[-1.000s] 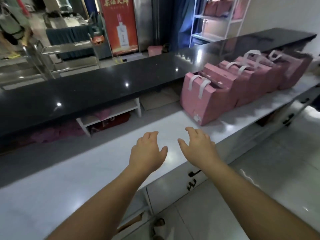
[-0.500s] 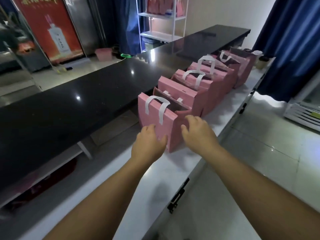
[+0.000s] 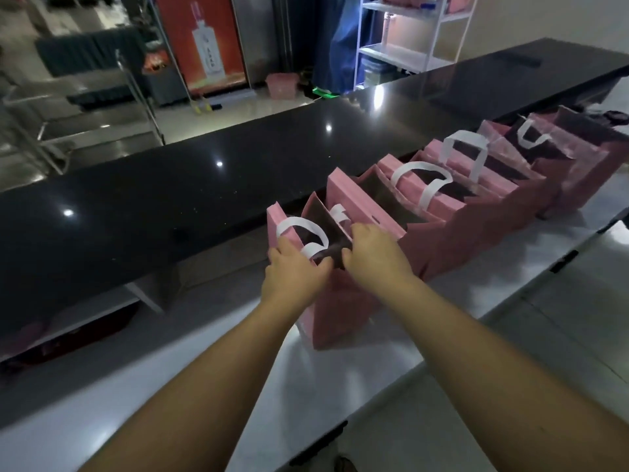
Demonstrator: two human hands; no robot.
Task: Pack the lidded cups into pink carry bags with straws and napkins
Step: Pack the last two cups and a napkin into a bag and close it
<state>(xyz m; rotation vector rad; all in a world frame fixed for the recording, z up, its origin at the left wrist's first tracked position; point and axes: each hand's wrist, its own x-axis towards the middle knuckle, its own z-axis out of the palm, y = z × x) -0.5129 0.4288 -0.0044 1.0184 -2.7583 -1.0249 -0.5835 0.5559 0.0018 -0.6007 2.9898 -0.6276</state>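
A row of several pink carry bags with white handles stands on the steel counter, running toward the far right. The nearest pink bag is open at the top. My left hand grips its near rim by the white handle. My right hand holds the rim on the other side of the opening, so the mouth is spread between both hands. The inside of the bag is dark and I cannot see what it holds. No cups, straws or napkins are in view.
A long black bar top runs behind the bags. The second bag stands right against the one I hold. A white shelf rack stands at the back. The tiled floor lies to my right.
I have stepped up to the row of bags. Both hands went from hovering open over the bare counter to taking hold of the nearest bag's rim and spreading it.
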